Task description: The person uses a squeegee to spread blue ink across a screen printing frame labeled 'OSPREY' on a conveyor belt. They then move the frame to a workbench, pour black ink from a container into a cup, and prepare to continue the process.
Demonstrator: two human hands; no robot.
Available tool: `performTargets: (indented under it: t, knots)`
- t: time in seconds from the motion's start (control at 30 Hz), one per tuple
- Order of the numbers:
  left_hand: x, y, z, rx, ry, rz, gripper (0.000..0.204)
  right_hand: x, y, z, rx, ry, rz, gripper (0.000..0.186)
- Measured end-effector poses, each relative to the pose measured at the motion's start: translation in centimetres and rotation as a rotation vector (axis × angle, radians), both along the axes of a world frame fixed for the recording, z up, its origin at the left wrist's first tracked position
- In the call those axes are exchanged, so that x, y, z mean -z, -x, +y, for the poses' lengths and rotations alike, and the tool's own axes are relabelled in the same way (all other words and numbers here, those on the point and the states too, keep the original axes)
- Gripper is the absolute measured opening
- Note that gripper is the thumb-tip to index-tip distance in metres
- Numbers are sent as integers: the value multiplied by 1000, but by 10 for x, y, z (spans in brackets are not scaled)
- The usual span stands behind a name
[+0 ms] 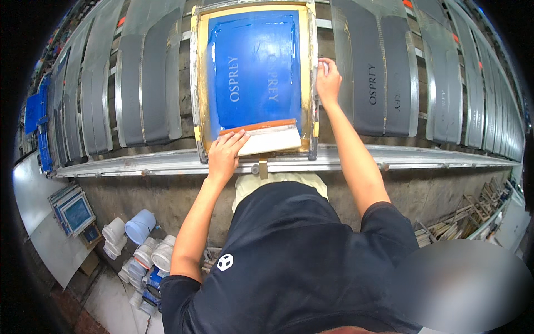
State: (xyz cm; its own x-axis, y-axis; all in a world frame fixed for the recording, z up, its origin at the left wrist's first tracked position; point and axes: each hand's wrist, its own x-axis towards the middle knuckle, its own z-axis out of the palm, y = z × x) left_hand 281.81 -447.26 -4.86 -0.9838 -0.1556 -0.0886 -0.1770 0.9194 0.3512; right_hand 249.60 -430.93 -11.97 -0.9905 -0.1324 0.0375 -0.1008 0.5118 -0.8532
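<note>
A screen-printing frame with a blue mesh lies in front of me, with pale lettering showing on the mesh. A squeegee, white with an orange-brown edge, rests slightly tilted across the mesh's near end. My left hand is closed over the squeegee's left end, fingers on top and thumb hidden. At the frame's right side, my right hand is closed on the outer edge with bent fingers. What lies under the frame is hidden.
Grey panels, some with dark lettering, stand in rows on both sides. A metal rail runs along the near edge. White tubs and a blue bucket sit lower left, near stacked frames. Sticks lie at lower right.
</note>
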Motion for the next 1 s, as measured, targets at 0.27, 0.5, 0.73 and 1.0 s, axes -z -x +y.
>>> performTargets:
  t: [0.27, 0.5, 0.73, 1.0]
  knots:
    - [-2, -38, 13, -3, 9, 54, 70, 15, 4, 0, -6, -60, 65, 20]
    - [21, -7, -3, -54, 130, 131, 69, 19, 9, 3, -59, -96, 72, 23]
    - [45, 145, -109, -33, 192, 263, 51, -24, 16, 13, -315, -547, 131, 32]
    - [13, 254, -180, -75, 22, -34, 39, -73, 64, -88, -715, -346, 648, 43]
